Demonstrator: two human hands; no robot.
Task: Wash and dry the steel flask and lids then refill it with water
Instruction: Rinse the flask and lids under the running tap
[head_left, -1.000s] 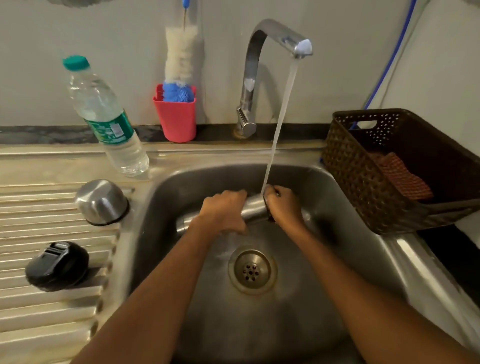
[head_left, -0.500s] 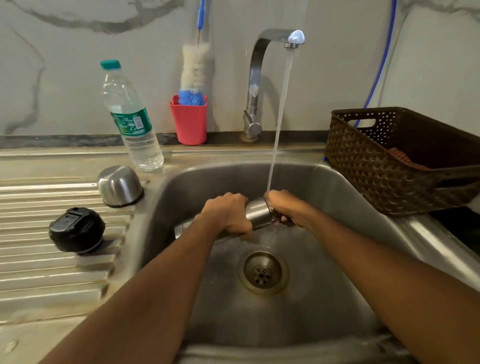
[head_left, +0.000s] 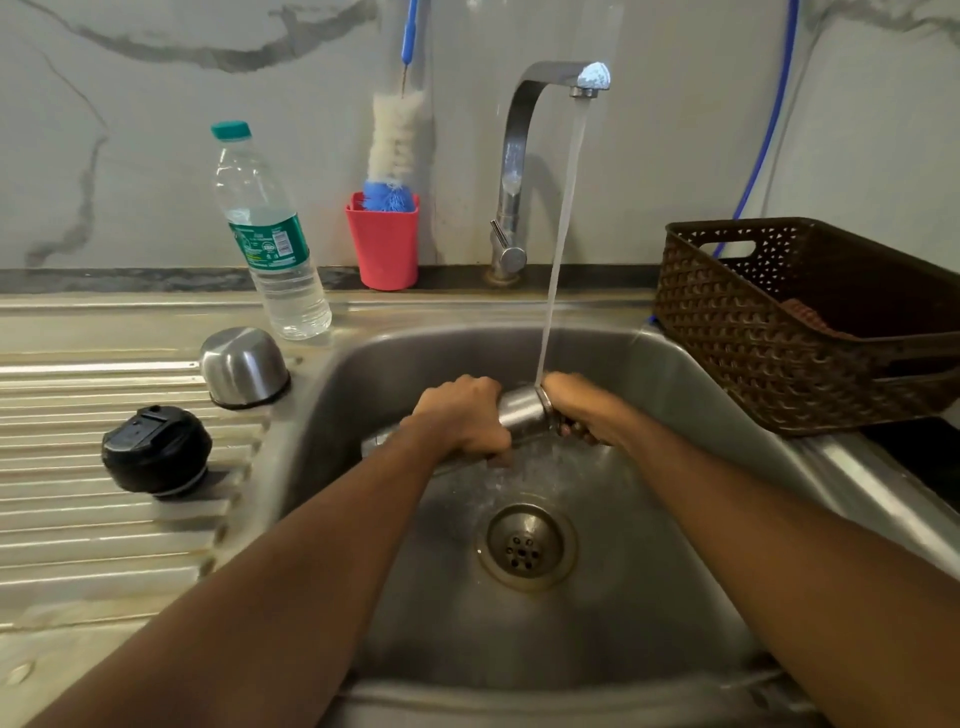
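Note:
The steel flask (head_left: 522, 413) lies sideways over the sink (head_left: 649, 597), under the running water from the tap (head_left: 524, 156). My left hand (head_left: 460, 413) grips its body. My right hand (head_left: 582, 408) holds its mouth end, where the stream lands; its fingers are partly hidden. The flask's base shows a little to the left of my left wrist. A steel cup lid (head_left: 243, 366) stands upside down on the drainboard (head_left: 78, 519). The black inner lid (head_left: 156, 449) sits in front of it, further left.
A plastic water bottle (head_left: 270, 234) stands behind the steel lid. A red cup (head_left: 383, 241) with a bottle brush (head_left: 395, 140) is against the wall. A brown woven basket (head_left: 779, 332) holding a cloth sits right of the sink. The drain (head_left: 524, 545) lies below the flask.
The camera has tilted slightly, showing more wall. Both hands stay on the flask under the stream; my right hand has turned a little at the mouth end.

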